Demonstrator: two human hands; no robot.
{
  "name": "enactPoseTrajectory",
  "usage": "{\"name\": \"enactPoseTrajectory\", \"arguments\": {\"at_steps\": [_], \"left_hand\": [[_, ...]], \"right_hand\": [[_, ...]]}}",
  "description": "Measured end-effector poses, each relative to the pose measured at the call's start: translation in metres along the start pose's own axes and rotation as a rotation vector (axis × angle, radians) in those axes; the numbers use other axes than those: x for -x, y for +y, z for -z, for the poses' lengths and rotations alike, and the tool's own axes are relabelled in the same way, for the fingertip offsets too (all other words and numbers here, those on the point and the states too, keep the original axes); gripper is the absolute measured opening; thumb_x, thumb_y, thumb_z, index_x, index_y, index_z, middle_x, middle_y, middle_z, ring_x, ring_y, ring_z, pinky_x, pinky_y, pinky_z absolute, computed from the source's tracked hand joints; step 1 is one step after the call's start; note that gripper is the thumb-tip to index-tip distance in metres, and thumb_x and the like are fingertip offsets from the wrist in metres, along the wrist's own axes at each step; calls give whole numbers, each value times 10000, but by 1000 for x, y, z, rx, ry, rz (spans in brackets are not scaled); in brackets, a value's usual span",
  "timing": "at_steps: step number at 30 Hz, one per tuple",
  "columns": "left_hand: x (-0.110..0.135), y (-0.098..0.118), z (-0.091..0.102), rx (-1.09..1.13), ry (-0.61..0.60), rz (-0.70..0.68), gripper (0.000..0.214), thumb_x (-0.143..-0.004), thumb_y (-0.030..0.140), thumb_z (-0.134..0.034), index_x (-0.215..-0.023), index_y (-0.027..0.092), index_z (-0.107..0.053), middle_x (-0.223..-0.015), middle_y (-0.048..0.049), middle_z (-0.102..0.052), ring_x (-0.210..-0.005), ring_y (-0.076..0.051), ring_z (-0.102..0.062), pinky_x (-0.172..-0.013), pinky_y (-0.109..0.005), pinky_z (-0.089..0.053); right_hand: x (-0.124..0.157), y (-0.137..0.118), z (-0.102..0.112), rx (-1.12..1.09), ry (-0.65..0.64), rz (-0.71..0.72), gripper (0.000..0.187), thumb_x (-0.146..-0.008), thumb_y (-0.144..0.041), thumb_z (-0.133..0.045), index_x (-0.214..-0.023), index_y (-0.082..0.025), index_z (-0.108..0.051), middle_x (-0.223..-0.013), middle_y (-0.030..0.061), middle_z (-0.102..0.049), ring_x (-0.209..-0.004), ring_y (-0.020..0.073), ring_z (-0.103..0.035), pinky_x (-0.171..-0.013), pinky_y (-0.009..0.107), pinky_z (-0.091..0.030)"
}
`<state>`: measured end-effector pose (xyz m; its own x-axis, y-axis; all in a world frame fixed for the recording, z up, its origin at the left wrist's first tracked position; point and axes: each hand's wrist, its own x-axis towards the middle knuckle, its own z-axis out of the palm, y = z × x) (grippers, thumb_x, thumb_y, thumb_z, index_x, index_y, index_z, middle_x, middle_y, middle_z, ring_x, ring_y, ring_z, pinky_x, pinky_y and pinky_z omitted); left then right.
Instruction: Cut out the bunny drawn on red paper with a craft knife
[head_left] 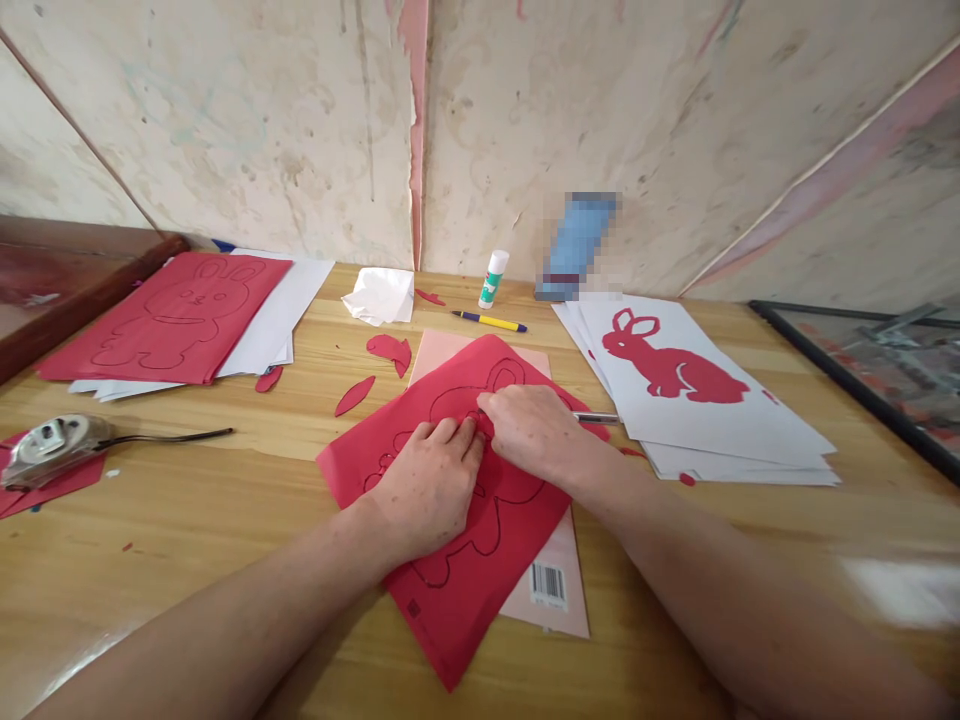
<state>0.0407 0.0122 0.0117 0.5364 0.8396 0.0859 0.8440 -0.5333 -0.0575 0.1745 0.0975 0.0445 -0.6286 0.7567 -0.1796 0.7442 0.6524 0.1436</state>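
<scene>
Red paper (pixel 457 590) bearing a drawn rabbit outline is laid on a pink board (pixel 551 590) near the middle of the wooden table (pixel 225 520). It is pressed down under the left hand (pixel 431 485), palm flat, nothing gripped. Just right of it, the right hand (pixel 536 430) is closed around a metal tool (pixel 598 417) over the sheet's far part
</scene>
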Motion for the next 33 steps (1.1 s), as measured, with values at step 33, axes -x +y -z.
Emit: {"name": "enactPoseTrajectory", "arguments": {"at_steps": [33], "left_hand": [[-1, 1, 3, 15, 12, -3, 382, -814, 191, -440, -1152, 49, -548, -1143, -166, -559, -915, -268, -476, -734, -394, -426]], "right_hand": [[10, -12, 3, 43, -65, -89, 247, -801, -101, -398, -893, -150, -622, -775, 122, -685, -789, 242, -675, -573, 280, -403]]}}
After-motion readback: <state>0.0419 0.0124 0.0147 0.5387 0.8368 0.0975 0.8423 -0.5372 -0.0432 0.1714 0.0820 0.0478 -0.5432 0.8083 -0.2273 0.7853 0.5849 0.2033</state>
